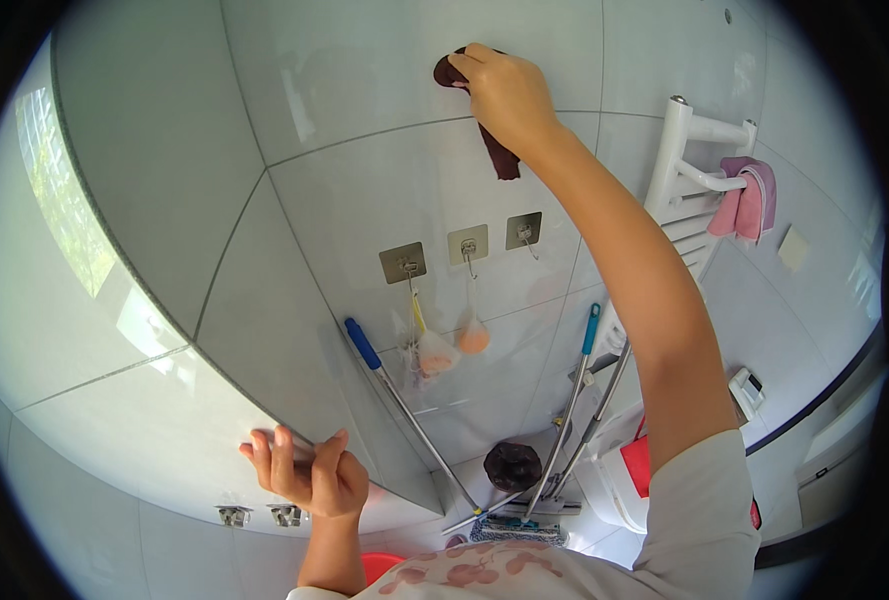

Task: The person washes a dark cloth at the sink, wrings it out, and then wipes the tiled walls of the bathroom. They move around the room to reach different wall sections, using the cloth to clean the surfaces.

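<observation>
While the right hand (507, 98) grasps a dark cloth (498, 155) against the wall tiles (364, 190), fingers covering its middle, the left hand (314, 478) bends its fingers at a wall edge (234, 384); from here I can't tell whether they grip.

You've got a dark maroon-brown cloth (498, 157) bunched in the fingers (479, 52) of your right hand (509, 95), high up at the wall (364, 90) of pale glossy tiles with thin dark joints. Cloth's soft, limp, crumpled. One end pokes out left of your fingers as a rounded fold; the other hangs below as a narrow strip. Your hand hides the middle.
</observation>
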A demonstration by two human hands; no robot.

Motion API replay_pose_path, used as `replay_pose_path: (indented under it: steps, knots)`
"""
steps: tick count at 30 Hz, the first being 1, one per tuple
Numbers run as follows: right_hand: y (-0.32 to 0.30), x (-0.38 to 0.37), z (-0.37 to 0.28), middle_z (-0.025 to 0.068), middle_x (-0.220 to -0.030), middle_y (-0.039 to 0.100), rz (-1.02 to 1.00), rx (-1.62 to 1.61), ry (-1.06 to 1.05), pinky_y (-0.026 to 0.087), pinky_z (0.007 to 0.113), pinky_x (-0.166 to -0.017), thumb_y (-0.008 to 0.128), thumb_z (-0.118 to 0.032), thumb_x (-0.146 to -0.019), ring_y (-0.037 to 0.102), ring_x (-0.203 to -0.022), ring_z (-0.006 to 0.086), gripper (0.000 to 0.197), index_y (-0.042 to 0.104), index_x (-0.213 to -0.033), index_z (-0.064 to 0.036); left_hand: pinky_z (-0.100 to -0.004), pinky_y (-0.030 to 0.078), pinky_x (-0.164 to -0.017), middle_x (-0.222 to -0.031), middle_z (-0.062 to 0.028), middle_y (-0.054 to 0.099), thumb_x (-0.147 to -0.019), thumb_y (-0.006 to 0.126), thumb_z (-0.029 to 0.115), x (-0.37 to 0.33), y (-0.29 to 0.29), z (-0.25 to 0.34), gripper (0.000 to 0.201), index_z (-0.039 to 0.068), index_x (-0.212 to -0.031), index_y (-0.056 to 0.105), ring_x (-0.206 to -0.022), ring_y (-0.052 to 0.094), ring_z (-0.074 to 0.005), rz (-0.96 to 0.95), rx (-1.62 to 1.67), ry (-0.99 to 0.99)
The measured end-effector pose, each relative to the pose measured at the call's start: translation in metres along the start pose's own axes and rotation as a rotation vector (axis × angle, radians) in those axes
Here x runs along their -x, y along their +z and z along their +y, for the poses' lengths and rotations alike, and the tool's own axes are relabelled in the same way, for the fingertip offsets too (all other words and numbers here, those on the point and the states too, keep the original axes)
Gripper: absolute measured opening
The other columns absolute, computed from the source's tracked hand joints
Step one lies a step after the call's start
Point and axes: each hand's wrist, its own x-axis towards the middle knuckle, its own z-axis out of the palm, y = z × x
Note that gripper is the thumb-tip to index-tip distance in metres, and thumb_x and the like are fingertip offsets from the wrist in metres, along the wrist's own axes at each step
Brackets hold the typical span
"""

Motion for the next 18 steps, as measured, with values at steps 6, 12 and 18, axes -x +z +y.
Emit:
replay_pose_path:
  steps: [6, 12, 18]
  knots:
    - [0.005, 0.024, -0.012, 0.0059, -0.089, 0.065, 0.001, 0.01, 0.008, 0.053, 0.038, -0.064, 0.068, 0.001, -0.078, 0.065, -0.074, 0.0293, 0.029, 0.07, -0.106, -0.0046, -0.0582, 0.019, -0.122, -0.141, -0.0174, 0.049, -0.079, 0.052, -0.008, 0.003, -0.001, 0.0, 0.03, 0.014, -0.082, 0.072, -0.142, 0.035, -0.043, -0.001, 0.01, -0.01]
    - [-0.001, 0.003, -0.002, 0.0054, -0.092, 0.066, -0.021, 0.036, -0.007, 0.053, 0.039, -0.065, 0.069, 0.001, -0.078, 0.065, -0.075, 0.0297, 0.03, 0.07, -0.107, -0.0043, -0.058, 0.02, -0.121, -0.141, -0.0164, 0.049, -0.081, 0.053, -0.007, 0.002, 0.0, 0.0, 0.029, 0.015, -0.081, 0.072, -0.142, 0.036, -0.0428, 0.01, -0.017, -0.003]
    - [0.007, 0.0, -0.001, 0.0056, -0.093, 0.066, 0.04, 0.008, 0.025, 0.053, 0.039, -0.064, 0.069, 0.001, -0.077, 0.065, -0.075, 0.03, 0.031, 0.07, -0.108, -0.0046, -0.0592, 0.021, -0.121, -0.141, -0.0171, 0.048, -0.077, 0.051, -0.009, -0.001, 0.001, 0.002, 0.03, 0.013, -0.078, 0.072, -0.142, 0.035, -0.0429, 0.009, -0.017, 0.0]
